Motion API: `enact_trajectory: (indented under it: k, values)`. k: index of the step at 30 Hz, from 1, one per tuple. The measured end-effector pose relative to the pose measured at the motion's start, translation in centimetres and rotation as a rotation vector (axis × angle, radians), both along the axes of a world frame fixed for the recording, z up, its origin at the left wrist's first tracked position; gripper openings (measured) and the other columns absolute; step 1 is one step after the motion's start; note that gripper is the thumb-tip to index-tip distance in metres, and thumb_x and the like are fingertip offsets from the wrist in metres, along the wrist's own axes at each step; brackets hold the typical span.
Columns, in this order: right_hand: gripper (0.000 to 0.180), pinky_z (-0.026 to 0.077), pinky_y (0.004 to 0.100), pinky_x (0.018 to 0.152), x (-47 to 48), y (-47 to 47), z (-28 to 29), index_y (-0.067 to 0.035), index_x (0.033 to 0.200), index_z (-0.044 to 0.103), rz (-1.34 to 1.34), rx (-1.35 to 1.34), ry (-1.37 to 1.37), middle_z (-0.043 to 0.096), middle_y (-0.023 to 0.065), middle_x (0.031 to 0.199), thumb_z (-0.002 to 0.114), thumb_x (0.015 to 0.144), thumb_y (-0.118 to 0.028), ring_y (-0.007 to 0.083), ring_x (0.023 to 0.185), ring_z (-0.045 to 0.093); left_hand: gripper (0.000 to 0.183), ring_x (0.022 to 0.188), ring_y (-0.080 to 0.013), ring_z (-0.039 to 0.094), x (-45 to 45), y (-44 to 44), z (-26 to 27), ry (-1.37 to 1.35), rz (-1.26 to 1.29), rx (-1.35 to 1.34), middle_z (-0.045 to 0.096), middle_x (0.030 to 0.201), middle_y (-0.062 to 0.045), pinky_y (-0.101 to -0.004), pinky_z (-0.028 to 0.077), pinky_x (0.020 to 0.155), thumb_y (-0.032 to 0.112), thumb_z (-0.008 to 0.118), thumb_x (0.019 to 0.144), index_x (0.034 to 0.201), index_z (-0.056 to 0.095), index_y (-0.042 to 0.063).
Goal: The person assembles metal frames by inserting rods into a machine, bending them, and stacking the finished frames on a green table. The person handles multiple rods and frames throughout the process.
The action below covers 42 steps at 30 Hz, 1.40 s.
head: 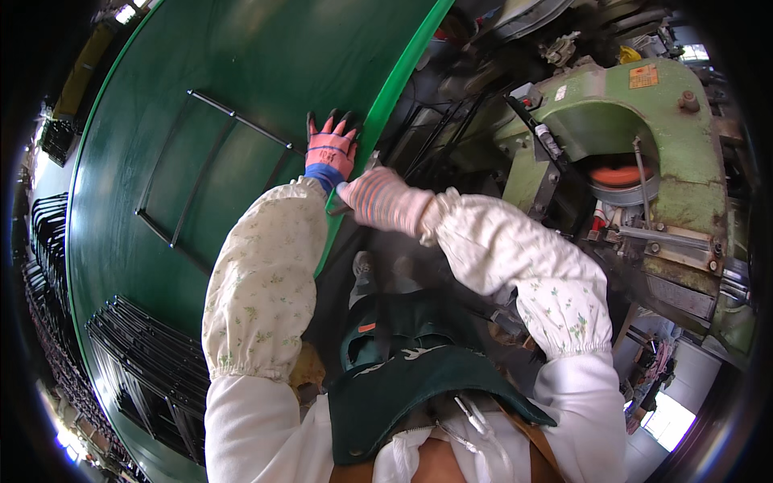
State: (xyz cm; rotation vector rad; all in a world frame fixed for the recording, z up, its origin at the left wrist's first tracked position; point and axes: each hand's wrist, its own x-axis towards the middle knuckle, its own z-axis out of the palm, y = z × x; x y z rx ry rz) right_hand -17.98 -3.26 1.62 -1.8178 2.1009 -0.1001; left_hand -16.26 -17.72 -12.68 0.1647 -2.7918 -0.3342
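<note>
My left hand (330,151), in a pink work glove with dark fingertips and a blue cuff, lies with fingers spread on the green work table (284,54) near its bright green edge. Just left of it is a black metal frame (232,113) of thin rods and crossbars, partly hidden behind my left sleeve. My right hand (386,199), in a striped knit glove, is closed around a metal tool (374,159) at the table's edge. Parts of that tool show on both sides of the fist, but its kind is unclear.
A stack of black metal frames (151,374) lies on the table at lower left. More black frames (51,241) stand beyond the table's far edge. A large green press machine (682,157) with an orange-topped wheel stands at right. Dark metal bars (447,127) lie between table and machine.
</note>
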Motion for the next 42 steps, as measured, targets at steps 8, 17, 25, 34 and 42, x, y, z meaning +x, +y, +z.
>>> enact_trajectory:
  k: [8, 17, 25, 34, 42]
  values:
    - [0.015, 0.041, 0.026, 0.055, 3.3, 10.8, -1.2, -0.006, 0.096, 0.066, -0.939, -0.494, -1.114, 0.057, -0.0059, 0.073, 0.064, 0.086, -0.017, 0.0044, 0.062, 0.049, 0.034, 0.127, -0.0285, 0.04, -0.3, 1.0, 0.2, -0.099, 0.057, -0.082, 0.053, 0.129, -0.007, -0.0571, 0.018, 0.109, 0.025, 0.056, 0.082, 0.114, 0.061, 0.013]
    - [0.018, 0.047, 0.0413, 0.07, 5.2, 41.7, -1.0, -0.001, 0.102, 0.058, -1.535, -0.696, 0.456, 0.061, 0.022, 0.087, 0.056, 0.089, -0.014, 0.0411, 0.083, 0.058, 0.059, 0.114, -0.0316, 0.051, 5.9, -2.4, -2.1, 0.284, 0.612, -0.149, 0.055, 0.124, -0.014, -0.0441, 0.038, 0.098, 0.035, 0.071, 0.073, 0.123, 0.053, 0.007]
    - [0.045, 0.042, 0.0488, 0.09, -7.0, 56.7, -1.4, -0.012, 0.121, 0.054, -1.606, 0.178, 0.674, 0.053, 0.0178, 0.122, 0.064, 0.077, -0.02, 0.0392, 0.106, 0.053, 0.059, 0.11, -0.0375, 0.05, 21.5, -3.6, -1.0, -0.323, 0.615, -0.112, 0.053, 0.12, -0.019, -0.0472, 0.045, 0.09, 0.038, 0.067, 0.077, 0.125, 0.051, 0.008]
    - [0.063, 0.045, 0.0301, 0.094, 5.8, 26.8, -6.4, 0.0, 0.135, 0.037, -1.064, -0.617, -0.977, 0.056, 0.0135, 0.126, 0.067, 0.086, -0.027, 0.0193, 0.11, 0.056, 0.017, 0.081, -0.0304, 0.062, 20.7, 3.5, -2.9, 0.072, 0.543, 0.381, 0.065, 0.088, -0.011, -0.0401, 0.049, 0.073, 0.011, 0.065, 0.079, 0.095, 0.059, 0.009]
    - [0.018, 0.044, 0.0188, 0.053, 3.8, 20.2, -1.6, -0.004, 0.111, 0.057, -1.161, -1.167, -1.313, 0.066, 0.0071, 0.084, 0.051, 0.096, -0.01, 0.0085, 0.064, 0.06, 0.023, 0.087, -0.018, 0.059, 18.7, 12.6, -0.3, 0.212, 0.384, 0.971, 0.065, 0.098, -0.009, -0.0302, 0.047, 0.081, 0.006, 0.058, 0.089, 0.112, 0.058, 0.0]
